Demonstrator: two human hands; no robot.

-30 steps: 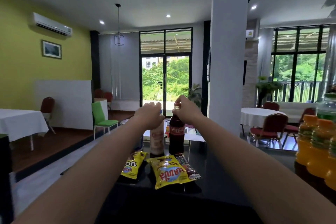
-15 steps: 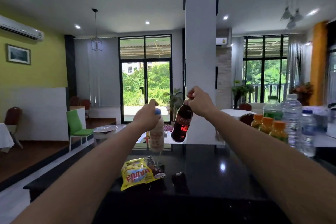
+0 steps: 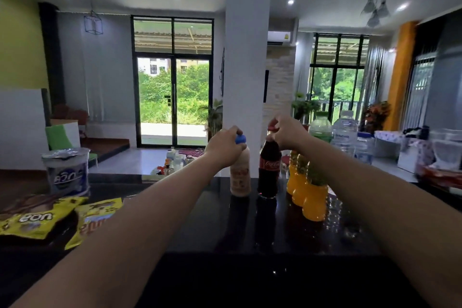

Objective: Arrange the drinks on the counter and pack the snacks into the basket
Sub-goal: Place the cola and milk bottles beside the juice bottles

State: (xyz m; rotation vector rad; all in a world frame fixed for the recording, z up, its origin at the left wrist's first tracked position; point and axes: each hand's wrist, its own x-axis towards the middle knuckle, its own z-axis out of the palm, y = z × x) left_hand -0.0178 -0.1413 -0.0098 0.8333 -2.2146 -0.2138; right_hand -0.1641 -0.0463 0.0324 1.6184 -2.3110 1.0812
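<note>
The left hand [image 3: 225, 147] curls its fingers round the blue cap of a beige bottle [image 3: 240, 180], and the right hand [image 3: 287, 134] pinches the red cap of a cola bottle [image 3: 269, 172]. Both stand upright on the black counter [image 3: 225, 232], just left of the orange juice bottles [image 3: 306, 190]. The yellow snack bags [image 3: 37, 220] lie far left of these.

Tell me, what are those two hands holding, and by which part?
The left hand grips the beige bottle around its blue-capped top; the right hand pinches the cola bottle at its red cap.
</note>
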